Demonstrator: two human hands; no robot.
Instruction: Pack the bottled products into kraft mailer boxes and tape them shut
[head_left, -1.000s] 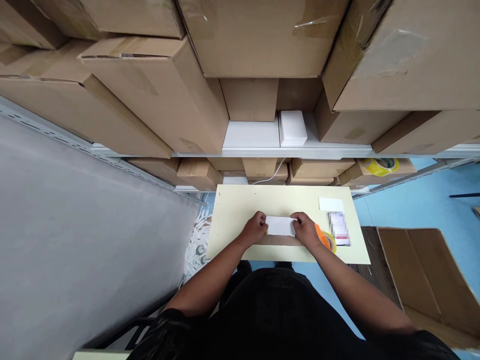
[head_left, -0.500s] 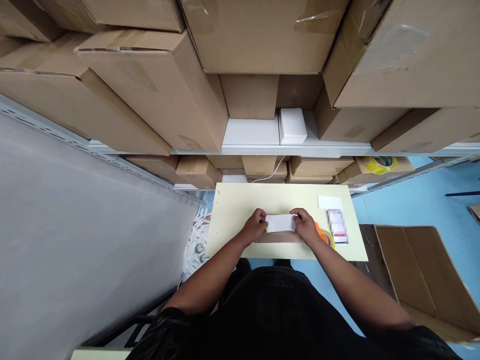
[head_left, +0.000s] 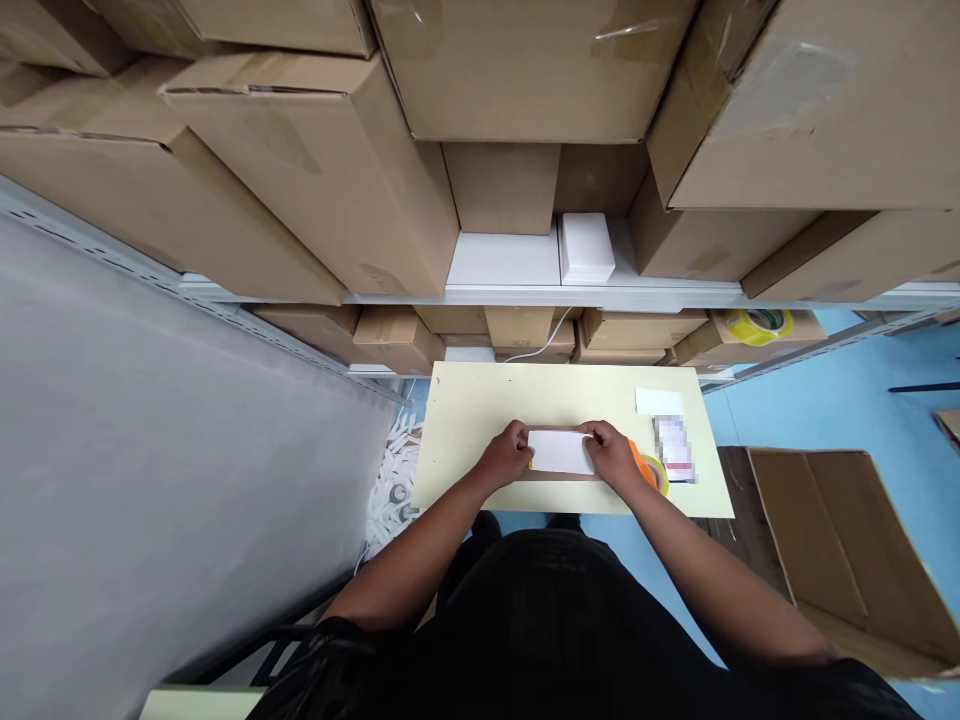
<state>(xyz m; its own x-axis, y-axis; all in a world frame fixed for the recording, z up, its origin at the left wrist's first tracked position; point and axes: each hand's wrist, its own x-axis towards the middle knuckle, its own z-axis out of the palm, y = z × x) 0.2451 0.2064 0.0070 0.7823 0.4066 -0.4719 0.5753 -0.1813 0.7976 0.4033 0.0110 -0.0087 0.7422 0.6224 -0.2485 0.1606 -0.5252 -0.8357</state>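
Note:
A white rectangular sheet (head_left: 559, 452) lies over a flat brown cardboard piece (head_left: 559, 475) on a pale yellow table (head_left: 480, 410). My left hand (head_left: 508, 456) pinches the sheet's left end, fingers curled. My right hand (head_left: 611, 455) grips its right end the same way. Both hands rest low over the cardboard. An orange tape dispenser with a yellow tape roll (head_left: 651, 470) sits just right of my right hand.
A white slip (head_left: 659, 401) and a small printed label stack (head_left: 674, 448) lie at the table's right. Shelves packed with cardboard boxes (head_left: 322, 170) rise behind it, with a yellow tape roll (head_left: 754, 324) on one. A flattened carton (head_left: 840, 540) lies on the blue floor; paper scraps (head_left: 394, 480) litter the left.
My hands and the white sheet have stayed in nearly the same place; the sheet tilted up slightly, then lay flatter again. The view shifted a little.

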